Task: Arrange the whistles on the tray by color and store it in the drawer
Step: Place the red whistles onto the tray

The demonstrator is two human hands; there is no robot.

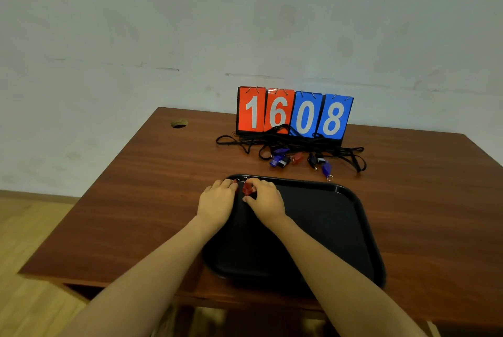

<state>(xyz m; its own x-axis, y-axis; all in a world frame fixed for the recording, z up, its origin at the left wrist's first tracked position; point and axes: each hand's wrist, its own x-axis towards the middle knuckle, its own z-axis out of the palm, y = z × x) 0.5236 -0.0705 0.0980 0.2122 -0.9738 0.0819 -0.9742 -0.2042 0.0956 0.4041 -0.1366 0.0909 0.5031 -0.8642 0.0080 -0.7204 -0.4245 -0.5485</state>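
A black tray [326,228] lies on the wooden table in front of me. Both hands meet at its far left corner. My left hand [216,202] has its fingers curled on a red whistle [236,182], mostly hidden under them. My right hand [265,200] pinches a second red whistle [247,188] beside it. Beyond the tray lies a heap of whistles on black lanyards [294,143]: blue whistles [277,158], one more blue whistle [326,168] near the tray's rim, a red whistle [297,158] and black ones [313,159].
A flip scoreboard [295,113] reading 16 and 08 stands at the table's back edge against the wall. A round cable hole [179,123] is at the back left. The table's front edge runs below the tray, with wooden floor on the left.
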